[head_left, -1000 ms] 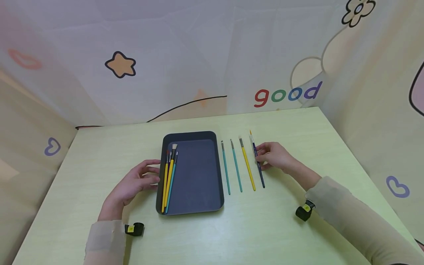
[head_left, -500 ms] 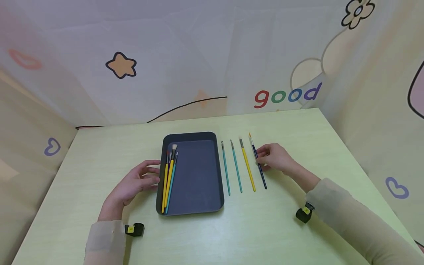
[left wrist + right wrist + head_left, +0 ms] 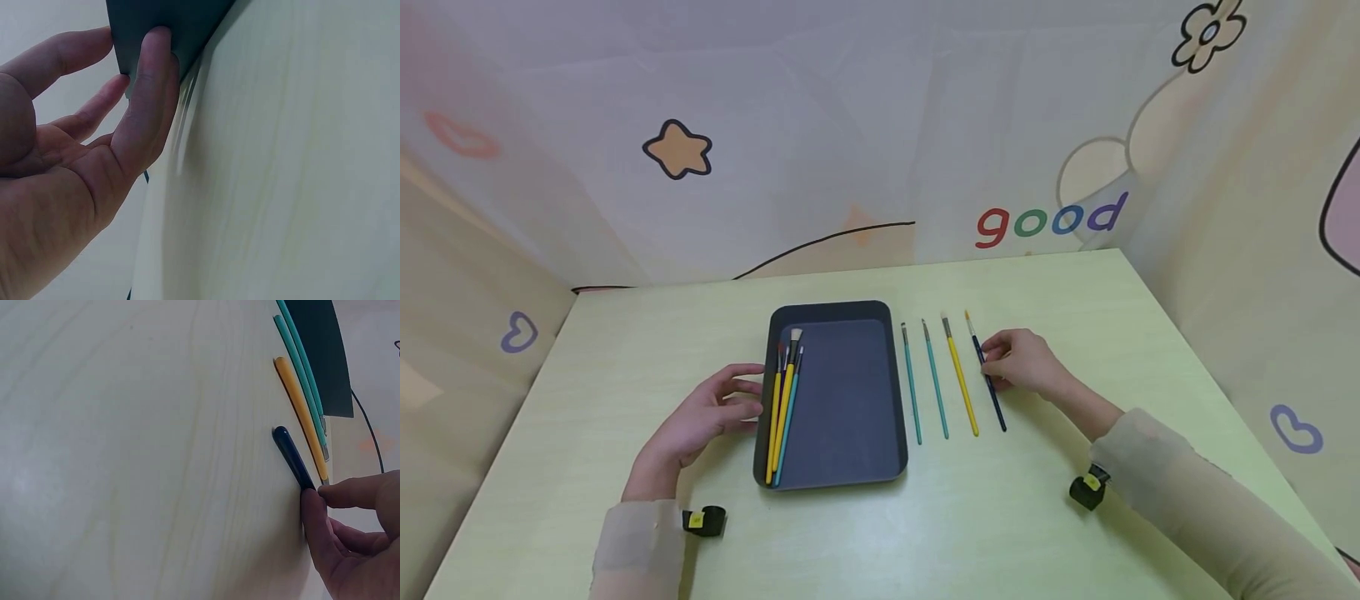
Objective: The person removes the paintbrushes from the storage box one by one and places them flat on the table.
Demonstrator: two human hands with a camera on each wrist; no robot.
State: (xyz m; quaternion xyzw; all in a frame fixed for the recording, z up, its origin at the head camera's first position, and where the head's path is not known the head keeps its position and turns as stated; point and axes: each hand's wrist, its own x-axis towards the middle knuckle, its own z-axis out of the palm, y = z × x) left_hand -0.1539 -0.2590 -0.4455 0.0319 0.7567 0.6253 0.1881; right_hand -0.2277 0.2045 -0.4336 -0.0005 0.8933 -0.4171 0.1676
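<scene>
My right hand [image 3: 1024, 363] pinches a dark blue paintbrush [image 3: 994, 402] by its handle, bristles pointing away from me. In the right wrist view, thumb and finger meet around the dark blue handle [image 3: 290, 450], close to the tabletop. To its left lie a yellow paintbrush [image 3: 961, 377] and two teal paintbrushes [image 3: 936, 379], roughly parallel in a row. My left hand [image 3: 709, 412] rests its fingertips against the left side of a dark grey tray [image 3: 850, 400]. From the left wrist, relaxed fingers touch the tray's outer wall [image 3: 181, 19].
Inside the tray, along its left wall, several paintbrushes [image 3: 784, 412] lie bunched together, with yellow and teal handles showing. The pale wooden table [image 3: 865, 542] ends at a printed cloth backdrop [image 3: 820, 150], and more cloth hangs on both sides.
My right hand has drawn the dark blue paintbrush slightly toward me, bringing its bristle end nearly level with the other brushes in the row. My left hand stays at the tray.
</scene>
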